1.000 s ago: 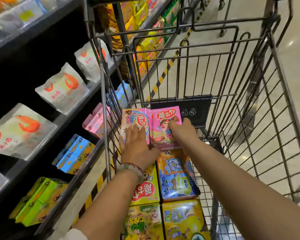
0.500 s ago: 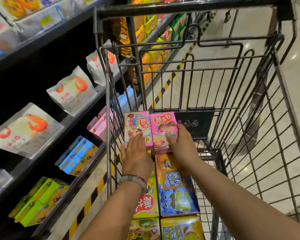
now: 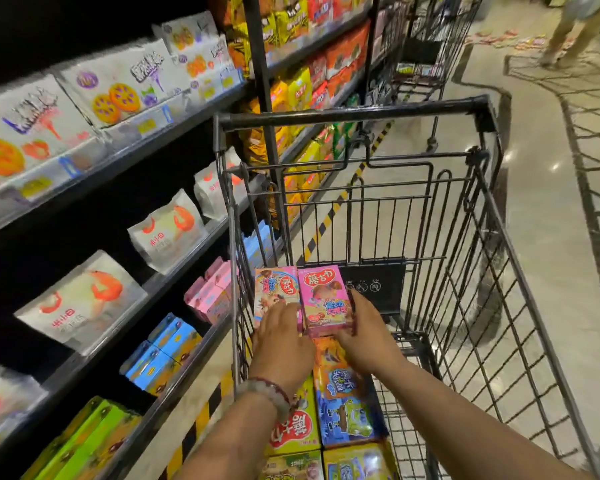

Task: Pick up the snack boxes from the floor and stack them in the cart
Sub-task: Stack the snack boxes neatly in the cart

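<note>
Though blurred at the near edge, showed yellow boxes [image 3: 357,462] lying flat in the bottom of a wire cart [image 3: 354,116], then a blue box [image 3: 347,410] beyond them. Reached in over these with two bare forearms, a beaded bracelet [image 3: 271,393] on the left wrist. Rested the left hand [image 3: 281,344] flat, fingers [image 3: 284,311] spread, on the near end of a pale pink box [image 3: 274,289]. Wrapped the right hand [image 3: 364,330] around the near right corner of a brighter pink box [image 3: 324,299], fingers [image 3: 355,306] curled along its side edge and clamped on it. Lay side by side and touching, both pink boxes, on top of the lower layer, long axes running away toward the cart's far end, printed faces up. Looked like light, stiff cardboard, probably easy to dent at the corners; seemed best gripped across the narrow width by the two long edges. Stood farther off, left of the cart, store shelves [image 3: 125,157] of bagged and boxed snacks.
</note>
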Demonstrator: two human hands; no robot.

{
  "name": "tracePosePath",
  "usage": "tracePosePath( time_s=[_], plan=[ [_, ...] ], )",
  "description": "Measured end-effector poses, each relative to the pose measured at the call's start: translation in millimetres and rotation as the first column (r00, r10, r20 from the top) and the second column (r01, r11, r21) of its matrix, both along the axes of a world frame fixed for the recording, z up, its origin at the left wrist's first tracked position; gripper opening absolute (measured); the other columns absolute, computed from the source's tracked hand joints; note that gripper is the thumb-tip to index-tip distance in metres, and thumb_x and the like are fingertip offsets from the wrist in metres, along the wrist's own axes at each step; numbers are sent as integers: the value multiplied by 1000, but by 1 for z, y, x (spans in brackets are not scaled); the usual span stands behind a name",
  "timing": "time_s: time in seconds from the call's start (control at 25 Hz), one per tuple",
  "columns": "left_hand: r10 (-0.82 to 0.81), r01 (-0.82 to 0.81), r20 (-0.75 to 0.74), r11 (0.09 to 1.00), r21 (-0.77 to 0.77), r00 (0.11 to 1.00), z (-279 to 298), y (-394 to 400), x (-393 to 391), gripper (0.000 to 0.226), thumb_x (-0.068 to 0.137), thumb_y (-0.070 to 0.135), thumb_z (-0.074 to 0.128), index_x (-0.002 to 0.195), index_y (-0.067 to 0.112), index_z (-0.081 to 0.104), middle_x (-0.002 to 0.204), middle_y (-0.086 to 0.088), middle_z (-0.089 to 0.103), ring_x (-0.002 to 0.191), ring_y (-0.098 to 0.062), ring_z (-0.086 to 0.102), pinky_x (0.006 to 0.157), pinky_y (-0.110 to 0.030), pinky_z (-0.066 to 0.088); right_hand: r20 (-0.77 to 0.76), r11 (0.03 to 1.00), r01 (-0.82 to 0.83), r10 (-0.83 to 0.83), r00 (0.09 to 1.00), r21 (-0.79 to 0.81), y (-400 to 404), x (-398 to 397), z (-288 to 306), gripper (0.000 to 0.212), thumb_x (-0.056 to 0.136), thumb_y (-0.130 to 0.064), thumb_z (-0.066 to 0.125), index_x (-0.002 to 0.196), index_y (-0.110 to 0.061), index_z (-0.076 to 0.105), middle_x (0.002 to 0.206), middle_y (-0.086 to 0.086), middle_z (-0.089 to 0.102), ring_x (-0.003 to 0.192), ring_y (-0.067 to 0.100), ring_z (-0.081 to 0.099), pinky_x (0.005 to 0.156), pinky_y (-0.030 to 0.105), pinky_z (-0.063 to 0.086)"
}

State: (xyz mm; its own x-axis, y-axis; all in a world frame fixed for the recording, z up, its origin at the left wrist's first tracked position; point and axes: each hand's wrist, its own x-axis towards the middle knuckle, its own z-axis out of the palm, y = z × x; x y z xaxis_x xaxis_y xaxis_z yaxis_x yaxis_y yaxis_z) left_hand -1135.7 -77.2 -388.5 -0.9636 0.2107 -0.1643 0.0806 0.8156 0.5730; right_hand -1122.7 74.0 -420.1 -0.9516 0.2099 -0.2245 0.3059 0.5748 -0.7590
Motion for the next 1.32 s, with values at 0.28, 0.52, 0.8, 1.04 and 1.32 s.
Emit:
tracePosePath(
  time_s=[0.28,0.52,0.8,1.04,1.32],
  plan=[
    [-268,269,-27,959,89,963,128,-63,21,45,93,21,52,136,24,39,138,3,41,111,-9,44,87,-14,31,12,982,-156,156,988,110,-17,50,134,50,91,-27,60,138,-22,44,137,0,50,118,15,53,97,27,42],
    [-351,382,-180,904,191,919,309,-109,67,42,75,43,65,112,38,46,118,11,53,115,-8,49,105,-26,37,-237,958,-268,285,929,98,-33,104,316,44,94,-29,56,136,-21,47,133,1,54,110,11,52,93,25,43],
    [-129,240,-340,921,306,931,417,-165,205,50,60,46,70,104,35,50,111,9,56,99,-1,55,96,-23,43,-398,871,-486,472,787,73,-50,180,430,32,95,-31,54,127,-31,51,120,-5,56,113,13,54,100,34,45],
    [106,-2,-353,959,282,930,435,-217,340,29,86,23,65,105,40,52,118,10,56,108,-4,55,94,-22,44,-439,726,-683,641,630,80,-108,241,454,27,94,-33,54,122,-35,53,123,-4,56,113,13,56,98,35,47],
    [419,-347,-337,903,254,843,431,-298,516,30,90,23,60,116,34,49,129,8,52,115,-5,51,97,-23,42,-410,442,-889,838,361,121,-242,338,458,22,93,-37,56,114,-44,53,123,-10,57,107,4,55,89,24,46]
  ],
)
